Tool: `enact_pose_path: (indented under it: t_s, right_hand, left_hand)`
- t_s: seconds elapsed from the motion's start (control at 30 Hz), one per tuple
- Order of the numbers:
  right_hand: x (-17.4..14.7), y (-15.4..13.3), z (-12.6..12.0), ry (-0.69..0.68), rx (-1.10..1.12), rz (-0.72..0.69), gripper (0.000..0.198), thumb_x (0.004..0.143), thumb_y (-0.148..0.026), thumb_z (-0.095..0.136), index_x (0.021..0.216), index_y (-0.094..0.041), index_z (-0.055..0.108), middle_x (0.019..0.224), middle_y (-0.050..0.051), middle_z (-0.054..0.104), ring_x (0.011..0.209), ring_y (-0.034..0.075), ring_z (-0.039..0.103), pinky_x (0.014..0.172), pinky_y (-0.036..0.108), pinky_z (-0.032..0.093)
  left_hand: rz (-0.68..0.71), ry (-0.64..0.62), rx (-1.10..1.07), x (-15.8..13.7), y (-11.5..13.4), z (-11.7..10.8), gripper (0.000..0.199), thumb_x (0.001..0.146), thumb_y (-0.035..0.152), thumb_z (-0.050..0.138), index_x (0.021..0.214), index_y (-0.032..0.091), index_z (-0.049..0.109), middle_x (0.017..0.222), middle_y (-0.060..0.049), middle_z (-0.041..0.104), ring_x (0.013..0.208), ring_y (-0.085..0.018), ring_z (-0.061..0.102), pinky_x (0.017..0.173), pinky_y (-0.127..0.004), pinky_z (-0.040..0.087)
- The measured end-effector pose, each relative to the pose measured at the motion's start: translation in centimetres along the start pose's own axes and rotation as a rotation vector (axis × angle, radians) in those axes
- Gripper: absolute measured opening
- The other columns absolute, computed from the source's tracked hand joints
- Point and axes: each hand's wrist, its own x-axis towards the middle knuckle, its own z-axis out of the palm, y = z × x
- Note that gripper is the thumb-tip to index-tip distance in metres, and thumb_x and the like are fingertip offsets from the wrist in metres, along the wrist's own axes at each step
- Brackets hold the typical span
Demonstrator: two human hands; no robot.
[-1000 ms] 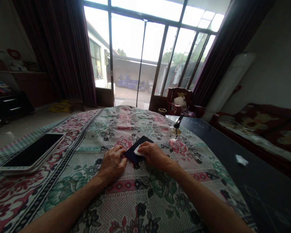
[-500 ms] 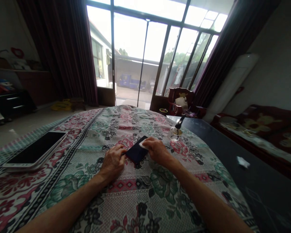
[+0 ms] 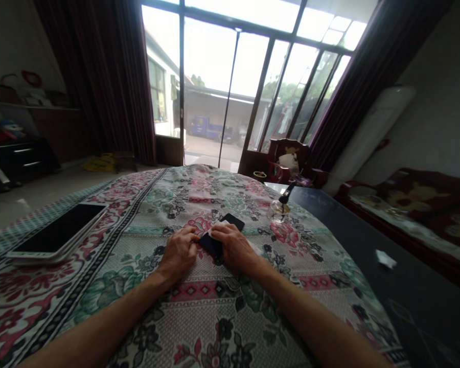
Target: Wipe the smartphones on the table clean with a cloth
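Observation:
A dark smartphone (image 3: 233,221) lies flat and slanted on the flowered tablecloth (image 3: 218,327). My left hand (image 3: 179,251) rests on the cloth with curled fingers, thumb and fingertips gripping the phone's near left edge. Across the middle of the screen lies my right hand (image 3: 235,248), closed on a small white wipe (image 3: 210,232) pressed to the glass. Most of the wipe is hidden under the fingers, and the hand covers the phone's right side.
To the left, a white-framed tablet (image 3: 59,230) lies on something flat. A glass jar (image 3: 278,210) with a dark-handled brush stands beyond my right hand. A crumpled white tissue (image 3: 386,259) sits on the dark surface (image 3: 414,286) at right.
My right hand has slid with the wipe from the phone's upper right part down and left to its middle, uncovering the far corner. My left hand stays at the edge.

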Motion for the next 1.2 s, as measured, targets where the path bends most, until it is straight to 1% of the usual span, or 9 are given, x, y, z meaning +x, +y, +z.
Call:
enact_pose_path:
  t_s: [0.3, 0.37, 0.53, 0.67, 0.77, 0.83, 0.93, 1.07, 1.2]
  right_hand:
    - [0.0, -2.0, -0.5, -0.152, 0.146, -0.178, 0.032, 0.082, -0.002, 0.044, 0.092, -0.021, 0.069, 0.108, 0.003, 0.071, 0.101, 0.015, 0.06, 0.094, 0.03, 0.042]
    - [0.0, -2.0, -0.6, -0.125, 0.193, -0.151, 0.035, 0.08, -0.001, 0.044, 0.092, -0.022, 0.069, 0.108, 0.002, 0.071, 0.102, 0.014, 0.062, 0.094, 0.03, 0.043]
    - [-0.1, -0.4, -0.3, 0.125, 0.131, 0.052, 0.036, 0.081, -0.001, 0.046, 0.101, -0.021, 0.068, 0.114, 0.005, 0.069, 0.107, 0.018, 0.06, 0.097, 0.036, 0.045]
    - [-0.1, 0.8, 0.0, 0.153, 0.059, 0.12, 0.033, 0.083, -0.003, 0.046, 0.104, -0.018, 0.066, 0.114, 0.01, 0.067, 0.108, 0.021, 0.059, 0.098, 0.038, 0.045]
    - [-0.1, 0.9, 0.1, 0.096, 0.045, 0.07, 0.032, 0.082, -0.002, 0.048, 0.102, -0.018, 0.066, 0.114, 0.009, 0.067, 0.107, 0.02, 0.058, 0.099, 0.037, 0.044]
    - [0.0, 0.8, 0.1, 0.065, 0.035, 0.038, 0.033, 0.082, -0.001, 0.048, 0.103, -0.019, 0.066, 0.114, 0.008, 0.067, 0.108, 0.02, 0.057, 0.1, 0.038, 0.043]
    - [0.1, 0.6, 0.2, 0.035, 0.03, 0.01, 0.035, 0.081, 0.0, 0.047, 0.104, -0.02, 0.065, 0.116, 0.008, 0.067, 0.109, 0.019, 0.057, 0.101, 0.038, 0.041]
    - [0.1, 0.2, 0.3, 0.017, 0.048, -0.003, 0.037, 0.081, 0.0, 0.047, 0.107, -0.02, 0.064, 0.12, 0.008, 0.065, 0.112, 0.019, 0.056, 0.103, 0.038, 0.04]
    - [-0.1, -0.8, 0.2, 0.001, 0.066, -0.04, 0.041, 0.08, -0.001, 0.046, 0.113, -0.021, 0.062, 0.123, 0.008, 0.064, 0.114, 0.019, 0.054, 0.103, 0.039, 0.04]
  left_hand:
    - [0.04, 0.003, 0.0, 0.0, 0.0, -0.2, 0.032, 0.077, 0.007, 0.047, 0.082, 0.019, 0.076, 0.114, -0.007, 0.07, 0.11, -0.023, 0.062, 0.103, -0.038, 0.046]
    - [0.032, 0.008, -0.006, -0.1, 0.0, -0.2, 0.031, 0.078, 0.008, 0.047, 0.083, 0.019, 0.075, 0.114, -0.008, 0.07, 0.11, -0.024, 0.062, 0.103, -0.039, 0.046]
    - [0.006, 0.04, -0.013, 0.0, 0.2, -0.1, 0.033, 0.079, 0.008, 0.046, 0.092, 0.022, 0.073, 0.116, -0.007, 0.07, 0.112, -0.023, 0.061, 0.102, -0.041, 0.045]
    - [0.035, 0.02, 0.024, -0.3, 0.8, -0.3, 0.02, 0.085, 0.025, 0.053, 0.095, 0.021, 0.071, 0.118, -0.009, 0.067, 0.113, -0.026, 0.06, 0.103, -0.043, 0.044]
    - [0.077, 0.007, 0.095, -0.8, 1.4, -0.2, 0.041, 0.079, 0.049, 0.065, 0.106, 0.018, 0.067, 0.127, -0.014, 0.062, 0.122, -0.033, 0.053, 0.103, -0.051, 0.041]
    - [0.089, 0.002, 0.132, -1.0, 1.7, -0.1, 0.057, 0.073, 0.055, 0.069, 0.114, 0.016, 0.063, 0.134, -0.017, 0.057, 0.128, -0.037, 0.048, 0.104, -0.054, 0.038]
    - [0.097, -0.011, 0.146, -1.2, 1.9, 0.1, 0.066, 0.068, 0.056, 0.072, 0.118, 0.015, 0.06, 0.138, -0.02, 0.053, 0.13, -0.04, 0.045, 0.104, -0.056, 0.037]
    - [0.097, 0.001, 0.156, -1.1, 1.9, 0.4, 0.06, 0.068, 0.049, 0.07, 0.118, 0.017, 0.059, 0.137, -0.018, 0.055, 0.129, -0.039, 0.046, 0.104, -0.055, 0.037]
    - [0.086, -0.013, 0.173, -1.1, 1.8, 0.6, 0.06, 0.069, 0.039, 0.065, 0.122, 0.012, 0.056, 0.137, -0.021, 0.053, 0.13, -0.039, 0.046, 0.107, -0.053, 0.037]
